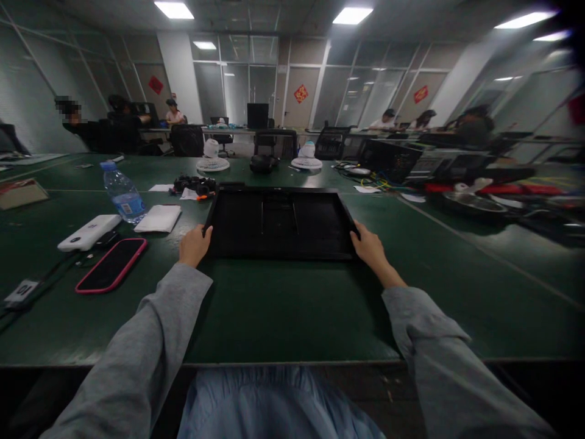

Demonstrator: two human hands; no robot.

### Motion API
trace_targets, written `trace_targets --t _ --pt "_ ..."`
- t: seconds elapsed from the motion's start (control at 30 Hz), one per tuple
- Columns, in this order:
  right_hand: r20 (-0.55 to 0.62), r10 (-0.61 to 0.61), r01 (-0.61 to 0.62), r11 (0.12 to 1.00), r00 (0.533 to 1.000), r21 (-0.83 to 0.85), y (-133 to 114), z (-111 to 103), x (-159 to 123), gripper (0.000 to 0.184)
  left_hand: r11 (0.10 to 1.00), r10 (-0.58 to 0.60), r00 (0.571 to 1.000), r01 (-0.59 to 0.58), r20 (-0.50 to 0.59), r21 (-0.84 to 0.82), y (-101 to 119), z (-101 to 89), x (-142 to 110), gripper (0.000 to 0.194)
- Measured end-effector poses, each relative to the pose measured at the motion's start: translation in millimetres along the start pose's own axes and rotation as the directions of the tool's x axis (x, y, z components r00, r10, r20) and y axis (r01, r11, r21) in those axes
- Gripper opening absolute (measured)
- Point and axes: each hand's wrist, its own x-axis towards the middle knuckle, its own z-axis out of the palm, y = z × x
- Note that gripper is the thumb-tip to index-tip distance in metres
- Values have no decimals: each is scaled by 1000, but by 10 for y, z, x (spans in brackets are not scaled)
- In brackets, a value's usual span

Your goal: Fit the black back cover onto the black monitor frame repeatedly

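Observation:
A wide black rectangular panel (pixel 237 228), shallow like a tray with a raised rim, lies on the green table (pixel 292 317) in front of me. Two thin upright rods or bars show near its middle; its exact kind is unclear. My left hand (pixel 194 245) grips its left edge, thumb on the rim. At the opposite edge my right hand (pixel 368 244) is closed in the same way. Fingers under the rim are partly hidden on both sides. Left of my left hand lie a folded white cloth or paper (pixel 158 219) and a phone in a pink case (pixel 112 266).
A water bottle (pixel 122 194) and a white power bank (pixel 89 233) stand or lie at left. Behind the panel are two small white fans (pixel 212 160) and a dark camera-like object (pixel 192 185). Cables, a black computer case (pixel 390 160) and a metal pan (pixel 475 204) occupy the right. Several people sit farther back.

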Motion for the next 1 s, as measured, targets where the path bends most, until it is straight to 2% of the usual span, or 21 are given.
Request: trace_targets --t 0.27,0.33,0.4,0.47,0.53,0.6,0.7,0.87,1.0 --pt "-31 -12 16 992 999 123 111 94 79 61 999 -21 1000 20 -17 -40 30 -22 -48 53" --pt "-38 -9 13 994 999 106 117 101 75 61 997 -1 994 -8 -113 -73 36 -24 -53 51" --pt "-82 -10 15 998 997 60 99 87 57 60 993 39 963 -66 -267 -93 64 -24 -60 51" --pt "-177 -23 24 1000 984 4 46 54 29 60 988 84 915 -129 -394 -90 128 -19 -80 53" --pt "-278 -58 51 998 959 -32 -55 16 -10 59 977 142 886 -198 -441 -82 231 -2 -123 55" --pt "-338 -119 110 993 934 -46 -207 -5 -64 58 958 216 872 -277 -440 -78 361 29 -189 55" --pt "-339 -227 225 973 913 -45 -504 21 -174 59 916 335 854 -395 -399 -75 550 83 -302 56" --pt "-202 -368 369 929 908 -37 -952 148 -379 64 862 463 822 -505 -331 -48 668 160 -388 60" --pt "-96 -428 424 904 899 -62 -1084 188 -448 67 874 456 839 -485 -297 -26 630 213 -358 57"
